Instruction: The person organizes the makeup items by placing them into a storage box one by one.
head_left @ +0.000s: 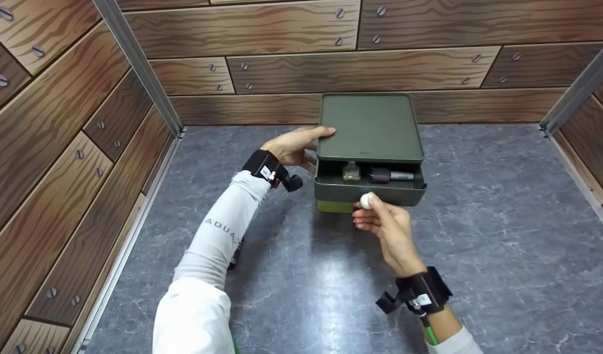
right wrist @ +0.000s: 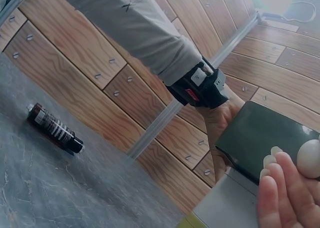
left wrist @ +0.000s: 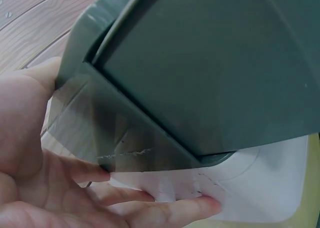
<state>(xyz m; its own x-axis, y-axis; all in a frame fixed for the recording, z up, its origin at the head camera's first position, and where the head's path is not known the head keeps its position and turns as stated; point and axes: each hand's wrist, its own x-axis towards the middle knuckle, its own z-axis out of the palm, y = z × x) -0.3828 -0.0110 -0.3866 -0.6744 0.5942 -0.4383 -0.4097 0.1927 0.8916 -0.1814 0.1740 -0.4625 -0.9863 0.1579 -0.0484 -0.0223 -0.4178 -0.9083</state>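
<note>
A dark green drawer box [head_left: 367, 125] stands near the back wall, its front drawer [head_left: 333, 191] pulled partly out. My left hand [head_left: 295, 146] grips the box's left side, thumb on the top edge and fingers spread lower along the side. In the head view my right hand [head_left: 393, 233] pinches the round white knob [head_left: 365, 200] on the drawer front. Inside the drawer lie an olive-coloured small bottle [head_left: 351, 173] and a dark purple nail polish bottle [head_left: 380, 175] with a silvery cap. The rear of the drawer is hidden under the top.
Beneath the drawer shows a yellow-green base [head_left: 334, 206]. A dark bottle with white print [right wrist: 55, 129] lies on the grey marbled surface [head_left: 488, 236], mostly behind the left forearm in the head view. Wood-patterned walls [head_left: 281, 27] with metal corner strips surround it.
</note>
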